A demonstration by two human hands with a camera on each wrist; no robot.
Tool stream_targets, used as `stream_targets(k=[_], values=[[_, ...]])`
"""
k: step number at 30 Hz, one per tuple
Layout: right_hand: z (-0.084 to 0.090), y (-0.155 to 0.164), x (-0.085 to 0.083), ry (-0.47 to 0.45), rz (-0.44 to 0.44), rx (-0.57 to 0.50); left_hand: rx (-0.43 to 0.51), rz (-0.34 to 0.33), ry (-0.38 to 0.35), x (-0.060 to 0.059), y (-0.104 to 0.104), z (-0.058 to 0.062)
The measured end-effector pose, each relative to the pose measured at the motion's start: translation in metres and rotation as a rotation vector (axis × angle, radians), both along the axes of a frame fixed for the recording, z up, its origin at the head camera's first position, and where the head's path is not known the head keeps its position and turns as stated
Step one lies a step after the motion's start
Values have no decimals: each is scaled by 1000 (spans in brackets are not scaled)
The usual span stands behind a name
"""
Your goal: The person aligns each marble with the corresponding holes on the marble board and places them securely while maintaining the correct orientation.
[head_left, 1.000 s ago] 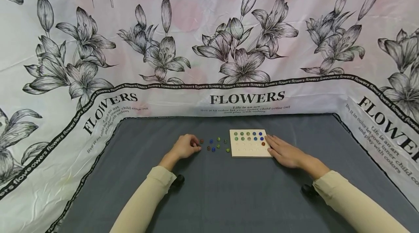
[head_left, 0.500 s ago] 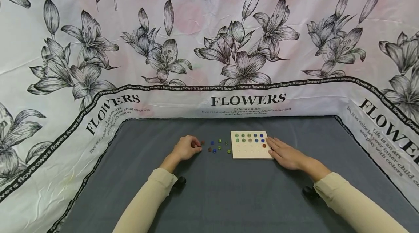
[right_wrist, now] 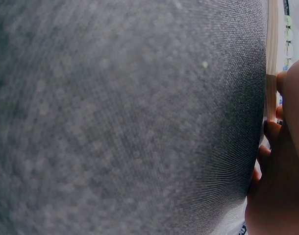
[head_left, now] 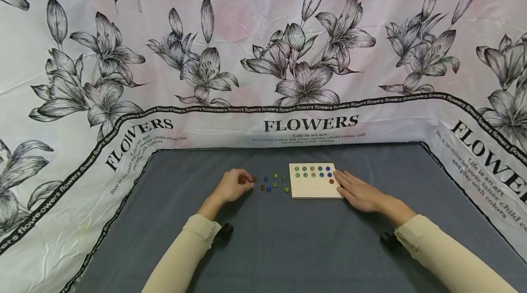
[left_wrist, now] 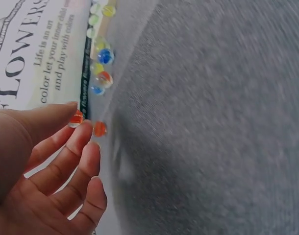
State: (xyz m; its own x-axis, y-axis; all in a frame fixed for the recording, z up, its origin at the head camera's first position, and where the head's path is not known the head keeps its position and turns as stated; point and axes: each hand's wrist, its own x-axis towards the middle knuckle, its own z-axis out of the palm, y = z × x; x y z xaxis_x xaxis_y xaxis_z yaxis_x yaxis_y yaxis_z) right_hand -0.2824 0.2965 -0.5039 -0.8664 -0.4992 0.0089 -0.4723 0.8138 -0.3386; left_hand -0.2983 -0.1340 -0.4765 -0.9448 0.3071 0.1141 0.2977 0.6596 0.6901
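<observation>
My left hand (head_left: 233,185) pinches an orange-red glass marble (left_wrist: 76,118) between thumb and fingertip, as the left wrist view shows. Another reddish marble (left_wrist: 99,129) lies just beyond its fingertips on the cloth. To the right of that hand are loose blue, green and reddish marbles, among them a blue marble (head_left: 269,189). A pale wooden board (head_left: 302,192) with rows of small hollows holds marbles in its two far rows, plus one red-brown marble (head_left: 331,181) at the right of the third row. My right hand (head_left: 362,192) rests with fairly straight fingers on the board's right edge.
Grey cloth (head_left: 304,247) covers the table. Behind it and along both sides lies a white border (head_left: 214,128) printed with lettering and flowers. Dark round objects (head_left: 224,231) sit by both cuffs.
The left hand has lifted slightly, and a marble now shows at its fingertips. The right hand stays on the board. Small view shifts come from the head camera.
</observation>
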Motion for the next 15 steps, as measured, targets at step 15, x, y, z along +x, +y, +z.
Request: stream_targets(k=[15], values=[[5, 1, 3, 37, 55, -30, 79, -79, 14, 7, 18, 14]])
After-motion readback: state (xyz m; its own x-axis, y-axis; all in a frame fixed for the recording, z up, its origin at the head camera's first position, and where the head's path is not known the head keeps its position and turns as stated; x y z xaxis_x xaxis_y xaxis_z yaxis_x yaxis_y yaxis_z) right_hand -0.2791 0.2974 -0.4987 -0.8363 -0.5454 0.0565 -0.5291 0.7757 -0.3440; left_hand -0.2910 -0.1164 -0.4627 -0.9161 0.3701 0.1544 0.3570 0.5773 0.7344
